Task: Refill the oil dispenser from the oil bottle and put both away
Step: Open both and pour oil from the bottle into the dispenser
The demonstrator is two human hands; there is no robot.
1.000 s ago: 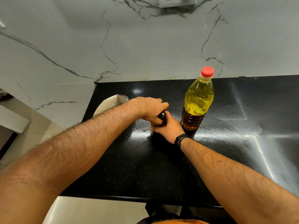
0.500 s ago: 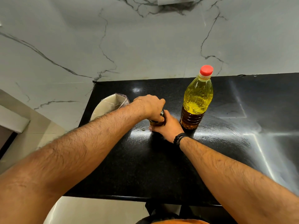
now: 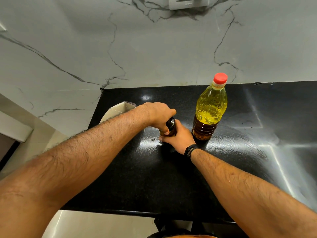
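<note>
On a glossy black stone countertop [image 3: 231, 169] we stand the small dark oil dispenser [image 3: 170, 128] at the middle, with our right hand [image 3: 180, 139] wrapped around its lower body to pin it down, and our left hand [image 3: 158, 115] curled over its dark cap from above, a grip that suggests we are twisting the top. Just to the right, the tall clear plastic oil bottle with a red cap [image 3: 210, 110] stands upright and sealed, kept within easy reach for pouring. A pale open container [image 3: 118, 109] sits at the far left edge.
</note>
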